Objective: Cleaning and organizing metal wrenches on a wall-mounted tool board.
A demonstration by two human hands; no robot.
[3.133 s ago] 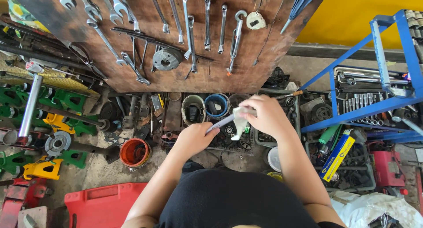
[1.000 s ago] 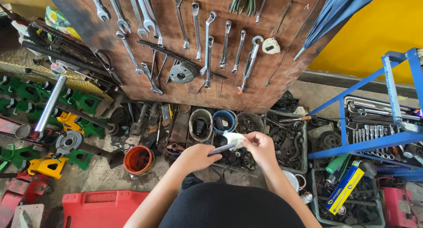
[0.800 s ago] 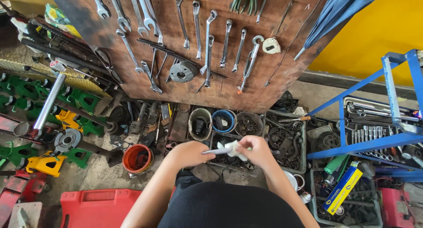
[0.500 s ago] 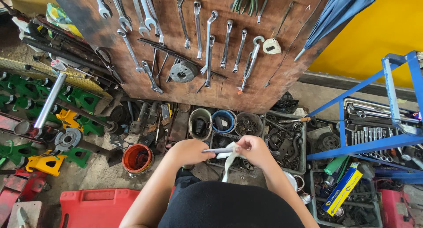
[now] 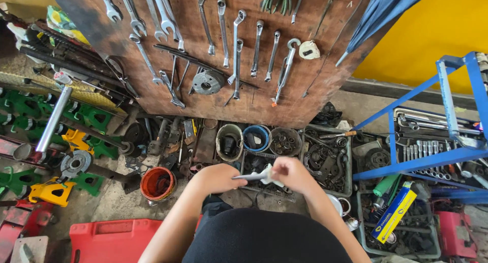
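Left hand [image 5: 217, 175] closed on a slim metal tool [image 5: 247, 176], right hand [image 5: 290, 172] gripping a white rag [image 5: 271, 177] wrapped round its tip, above parts tubs [image 5: 256, 138]

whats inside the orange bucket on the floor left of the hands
The orange bucket holds dark metal parts, seen only as a shadowed jumble near the top. What lies deeper is hidden by its wall and the pieces above. The left hand is beside it, not touching.

At twelve o'clock we list round tins [image 5: 256, 139] and a parts tray [image 5: 325, 158] packed tight; at three, a blue rack [image 5: 447, 156]; at nine, an orange pot [image 5: 157, 184]; open air above them only.
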